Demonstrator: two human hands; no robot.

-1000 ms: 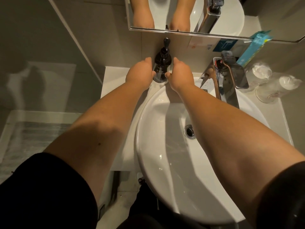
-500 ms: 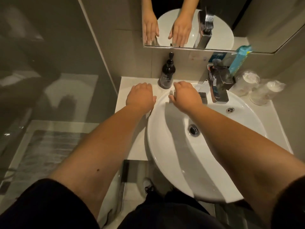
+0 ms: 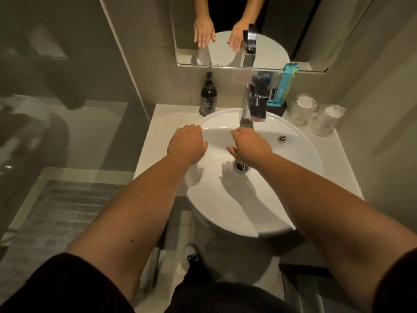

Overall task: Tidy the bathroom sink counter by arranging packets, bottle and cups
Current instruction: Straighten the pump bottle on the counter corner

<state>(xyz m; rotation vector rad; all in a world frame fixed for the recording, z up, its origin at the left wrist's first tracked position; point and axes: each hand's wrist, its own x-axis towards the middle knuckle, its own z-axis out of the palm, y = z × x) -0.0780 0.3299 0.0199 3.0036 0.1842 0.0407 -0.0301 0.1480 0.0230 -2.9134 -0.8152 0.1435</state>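
A dark pump bottle stands upright at the back left of the white counter, against the wall. Teal and dark packets stand in a black holder behind the faucet. Two plastic-wrapped cups stand upside down at the back right. My left hand and my right hand hover palm-down over the white basin, fingers spread, holding nothing and well short of the bottle.
A chrome faucet rises at the back of the basin. A mirror hangs above. A glass partition stands to the left, with a mat on the floor beyond it. A wall closes the right side.
Both hands let go of the pump bottle and drew back toward me over the basin. The bottle stays at the back left. My view pulled back and up.
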